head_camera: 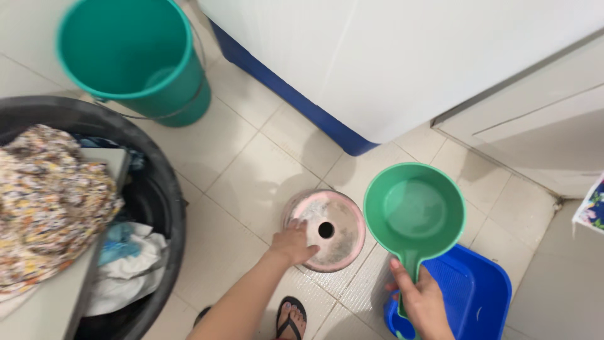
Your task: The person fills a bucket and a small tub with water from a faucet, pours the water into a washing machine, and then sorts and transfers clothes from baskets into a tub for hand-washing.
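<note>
On the tiled floor (251,170), the left hand (293,242) rests with fingers curled on the edge of a round pink lid (336,236) with a centre hole. The right hand (423,302) is closed around the handle of a green water dipper (415,211), held above a blue basin (478,289). A green bucket (135,56) stands near the floor's far left corner.

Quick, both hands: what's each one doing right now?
Left hand: fingers curled on the pink disc, touching its rim; a firm grip cannot be told.
Right hand: closed, holding the green dipper by its handle.
</note>
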